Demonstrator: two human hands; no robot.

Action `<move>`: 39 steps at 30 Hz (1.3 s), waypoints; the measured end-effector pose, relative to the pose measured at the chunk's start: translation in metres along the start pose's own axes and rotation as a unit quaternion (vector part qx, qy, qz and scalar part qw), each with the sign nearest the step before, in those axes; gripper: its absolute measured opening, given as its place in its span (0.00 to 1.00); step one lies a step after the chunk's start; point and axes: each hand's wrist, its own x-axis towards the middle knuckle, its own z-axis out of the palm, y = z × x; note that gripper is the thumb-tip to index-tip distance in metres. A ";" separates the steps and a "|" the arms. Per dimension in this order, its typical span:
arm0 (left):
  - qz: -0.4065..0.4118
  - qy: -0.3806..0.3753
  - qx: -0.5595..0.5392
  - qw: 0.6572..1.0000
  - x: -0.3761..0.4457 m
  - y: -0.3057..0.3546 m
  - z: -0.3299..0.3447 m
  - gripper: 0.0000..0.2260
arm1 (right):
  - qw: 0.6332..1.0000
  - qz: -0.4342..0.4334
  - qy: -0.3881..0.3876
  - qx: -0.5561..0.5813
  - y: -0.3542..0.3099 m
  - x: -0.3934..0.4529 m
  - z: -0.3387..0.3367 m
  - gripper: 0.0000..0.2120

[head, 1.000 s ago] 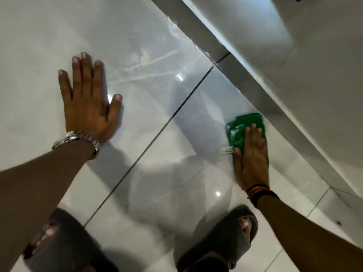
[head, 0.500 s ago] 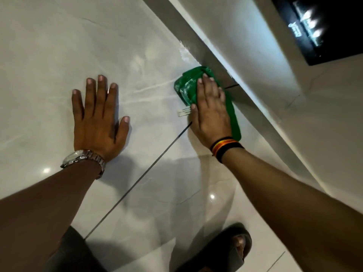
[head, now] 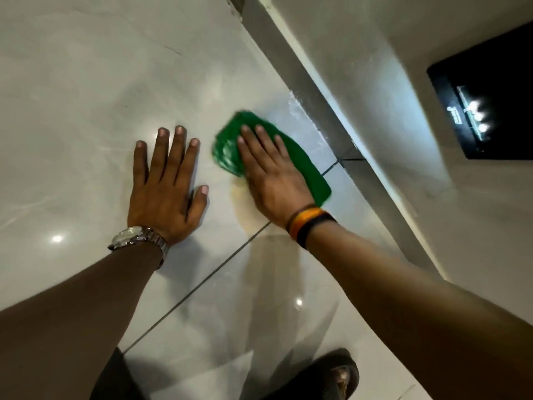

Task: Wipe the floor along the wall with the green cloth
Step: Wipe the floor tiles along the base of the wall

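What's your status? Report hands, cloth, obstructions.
Left hand flat on floor, bracing. Right hand flat on cloth, beside baseboard. Nothing in the way.

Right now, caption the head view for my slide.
Right hand presses green cloth flat on glossy tile beside the baseboard; left hand braces.

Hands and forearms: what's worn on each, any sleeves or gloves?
No gloves or sleeves: both forearms are bare right down to the frame edge. The left hand has a silver metal watch with a link bracelet on its wrist. The right hand has stacked wristbands: a thin dark one, an orange one, then a wider black one.
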 end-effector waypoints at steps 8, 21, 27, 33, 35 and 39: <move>0.005 -0.002 -0.009 1.000 -0.001 0.002 0.000 0.36 | 0.983 0.165 0.051 -0.056 0.032 0.007 -0.003 0.29; 0.007 0.006 0.000 1.000 -0.001 0.002 0.001 0.36 | 0.983 0.177 0.053 0.012 0.005 0.066 -0.014 0.33; 0.005 0.000 0.005 1.000 -0.001 0.003 -0.001 0.36 | 0.988 0.106 0.106 0.025 0.018 0.065 -0.011 0.30; 0.001 -0.001 -0.003 1.000 -0.002 0.003 -0.001 0.35 | 0.976 0.209 0.021 0.049 0.048 -0.072 -0.006 0.27; 0.003 -0.001 -0.005 1.000 -0.001 0.002 -0.002 0.35 | 0.980 0.185 0.034 0.064 0.048 -0.047 -0.008 0.26; 0.005 -0.006 0.006 1.000 -0.001 0.001 -0.002 0.36 | 0.979 0.160 0.092 0.090 0.021 0.064 -0.018 0.28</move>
